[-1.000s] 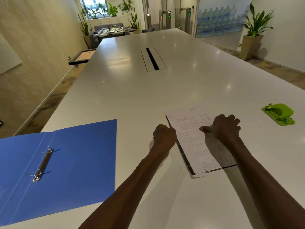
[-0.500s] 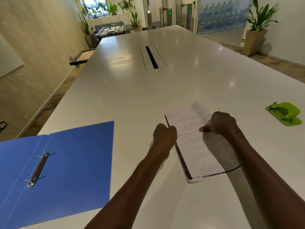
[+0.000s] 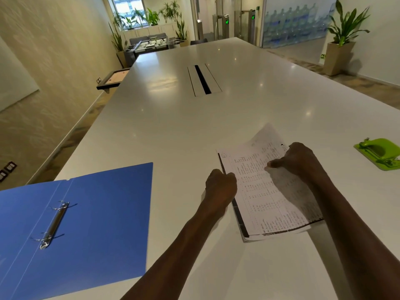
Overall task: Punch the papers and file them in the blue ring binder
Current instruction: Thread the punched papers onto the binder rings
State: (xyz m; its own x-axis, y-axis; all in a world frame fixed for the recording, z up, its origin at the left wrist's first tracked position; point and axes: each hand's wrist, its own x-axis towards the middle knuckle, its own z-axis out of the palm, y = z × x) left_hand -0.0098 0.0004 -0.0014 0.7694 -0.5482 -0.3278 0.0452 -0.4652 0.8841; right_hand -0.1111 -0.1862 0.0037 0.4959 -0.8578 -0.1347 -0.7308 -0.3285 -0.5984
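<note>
White table [image 3: 249,109], both fists clamped on papers [image 3: 266,191], left hand [image 3: 219,187], right hand [image 3: 297,161], open blue ring binder [image 3: 97,213] left

Printed papers [image 3: 259,191]: stacked, far corner lifted. Blue binder [image 3: 97,224] left of them, open flat. Green punch [image 3: 378,151] right.

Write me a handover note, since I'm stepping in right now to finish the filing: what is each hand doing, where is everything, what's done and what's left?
Left hand: closed at the left edge of the paper stack.
Right hand: pinching the top sheet near its far right edge, far corner lifted off the stack.
Paper stack: on the white table, in front of you.
Blue ring binder: lying open to the left, nothing filed in it.
Green hole punch: far right, untouched.
Done: binder opened.
Left: punch the papers, file them in the binder.
</note>
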